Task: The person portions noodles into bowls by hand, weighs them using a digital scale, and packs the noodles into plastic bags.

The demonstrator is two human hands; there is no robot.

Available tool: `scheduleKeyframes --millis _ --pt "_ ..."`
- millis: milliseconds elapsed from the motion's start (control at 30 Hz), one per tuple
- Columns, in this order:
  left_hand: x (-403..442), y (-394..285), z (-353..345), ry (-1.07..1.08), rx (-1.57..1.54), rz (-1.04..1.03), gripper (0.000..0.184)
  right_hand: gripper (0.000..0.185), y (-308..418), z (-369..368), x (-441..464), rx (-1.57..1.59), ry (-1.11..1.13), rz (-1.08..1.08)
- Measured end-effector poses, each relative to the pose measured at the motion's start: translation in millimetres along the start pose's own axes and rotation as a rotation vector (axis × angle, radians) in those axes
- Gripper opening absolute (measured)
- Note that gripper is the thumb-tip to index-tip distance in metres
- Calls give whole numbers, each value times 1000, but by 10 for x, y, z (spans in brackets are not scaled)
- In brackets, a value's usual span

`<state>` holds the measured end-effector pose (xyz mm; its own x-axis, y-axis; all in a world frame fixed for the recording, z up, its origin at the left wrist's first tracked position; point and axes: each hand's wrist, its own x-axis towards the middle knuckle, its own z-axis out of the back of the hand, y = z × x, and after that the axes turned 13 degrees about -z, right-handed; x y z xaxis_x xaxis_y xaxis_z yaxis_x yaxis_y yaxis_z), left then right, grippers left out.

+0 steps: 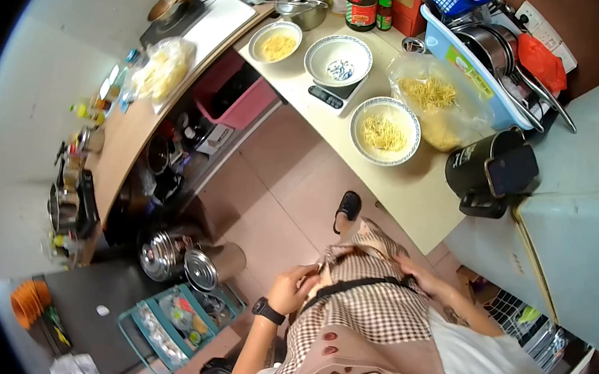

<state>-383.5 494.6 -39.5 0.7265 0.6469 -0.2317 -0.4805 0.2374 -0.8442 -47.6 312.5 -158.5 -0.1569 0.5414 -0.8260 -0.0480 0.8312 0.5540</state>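
Note:
A checked apron with a dark waist strap covers my front. At its left edge, my left hand, with a black watch on the wrist, has its fingers curled against the cloth and pinches it. My right hand lies along the apron's right side, fingers stretched out and touching the fabric. Ahead on the counter is a bowl of noodles. An empty-looking patterned bowl sits on a digital scale. Farther left, another bowl contains pale yellow food. Neither hand touches the bowls.
An open plastic bag of noodles lies beside a blue plastic bin of pans. Near the counter's right end stands a black pitcher. Sauce bottles line the back. Metal pots and a teal rack are at lower left.

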Motion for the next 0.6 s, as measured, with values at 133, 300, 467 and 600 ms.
scheduleKeyframes --millis 133,300,467,600 --pt "451 253 578 -46 -74 65 32 68 684 194 730 -90 -8 58" --pt "1198 313 1371 153 -83 -55 39 68 998 111 1030 365 22 56" --pt "2226 583 2038 393 -146 -243 40 67 1290 -328 1113 816 -122 -59" --pt "3067 723 2649 585 -44 -373 41 38 1729 -557 1261 302 -508 -49"
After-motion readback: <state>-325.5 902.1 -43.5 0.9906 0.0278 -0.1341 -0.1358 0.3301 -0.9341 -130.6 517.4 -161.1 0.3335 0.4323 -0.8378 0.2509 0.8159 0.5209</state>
